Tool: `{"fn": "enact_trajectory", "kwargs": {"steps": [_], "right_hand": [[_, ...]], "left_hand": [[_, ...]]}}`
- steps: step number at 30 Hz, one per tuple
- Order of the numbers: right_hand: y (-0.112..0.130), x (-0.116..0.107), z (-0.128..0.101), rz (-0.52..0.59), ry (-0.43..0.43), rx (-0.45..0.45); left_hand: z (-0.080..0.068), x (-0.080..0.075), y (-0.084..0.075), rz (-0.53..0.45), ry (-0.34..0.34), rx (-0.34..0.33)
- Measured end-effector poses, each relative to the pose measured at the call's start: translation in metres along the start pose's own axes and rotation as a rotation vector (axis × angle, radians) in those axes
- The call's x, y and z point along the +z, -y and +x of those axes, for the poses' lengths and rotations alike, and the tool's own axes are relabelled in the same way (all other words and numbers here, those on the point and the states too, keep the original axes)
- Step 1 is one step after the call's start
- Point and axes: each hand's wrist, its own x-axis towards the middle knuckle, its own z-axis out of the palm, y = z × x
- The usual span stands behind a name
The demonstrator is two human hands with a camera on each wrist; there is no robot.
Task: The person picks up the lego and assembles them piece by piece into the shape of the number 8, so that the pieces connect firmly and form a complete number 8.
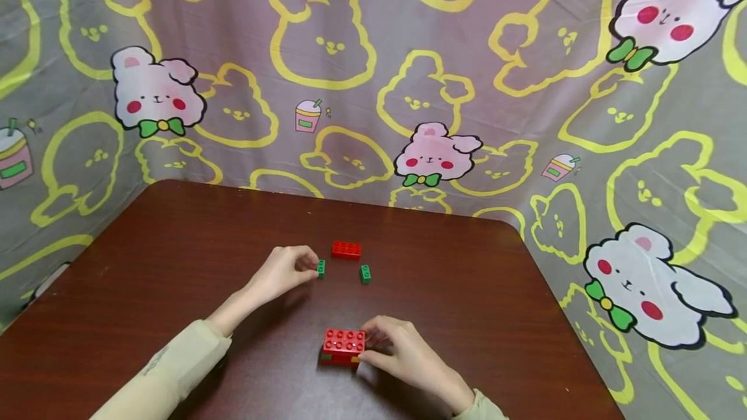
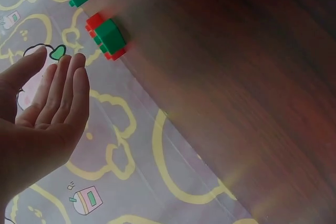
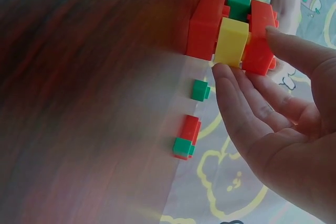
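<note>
My left hand (image 1: 306, 266) rests on the table with its fingertips right beside a small green brick (image 1: 321, 269). In the left wrist view that hand (image 2: 59, 65) has straight fingers and holds nothing, and the green brick (image 2: 110, 35) sits in front of a flat red brick (image 1: 346, 249). A second small green brick (image 1: 365, 273) lies to the right. Nearer to me, my right hand (image 1: 369, 345) pinches a stacked block (image 1: 343, 346). This block (image 3: 231, 35) is red on top and bottom, with yellow and green pieces between. Thumb and fingers (image 3: 233, 85) press on its end.
The dark brown table (image 1: 175, 264) has rounded far corners. A grey cloth (image 1: 362, 50) printed with yellow and pink bunnies hangs close behind it and along both sides. The table's right edge (image 1: 560, 316) lies near my right hand.
</note>
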Motion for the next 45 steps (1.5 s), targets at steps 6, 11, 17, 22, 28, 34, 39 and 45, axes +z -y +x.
{"fn": "enact_trajectory", "kwargs": {"steps": [6,11,17,22,28,34,39,45], "right_hand": [[0.001,-0.001,0.001,0.001,0.005,0.007],[0.0,-0.001,0.001,0.003,0.007,0.008],[0.0,0.0,0.001,0.009,-0.001,-0.016],[-0.001,0.0,0.001,0.006,-0.001,-0.021],[0.0,-0.001,0.001,0.007,0.004,-0.004],[0.0,-0.001,0.001,0.008,0.006,0.008],[0.001,-0.002,0.001,0.013,0.019,0.025],[0.001,-0.002,0.001,0.016,0.03,0.051]], "left_hand": [[0.007,0.003,0.005,0.003,0.01,-0.013],[0.011,0.005,0.009,0.01,0.024,-0.031],[0.015,0.007,0.008,0.038,0.024,-0.048],[0.02,0.009,0.009,0.06,0.042,-0.059],[0.025,0.011,0.009,0.092,0.059,-0.07],[0.028,0.013,0.011,0.137,0.081,-0.072],[0.028,0.015,0.011,0.157,0.088,-0.072],[0.03,0.016,0.009,0.165,0.094,-0.086]]}}
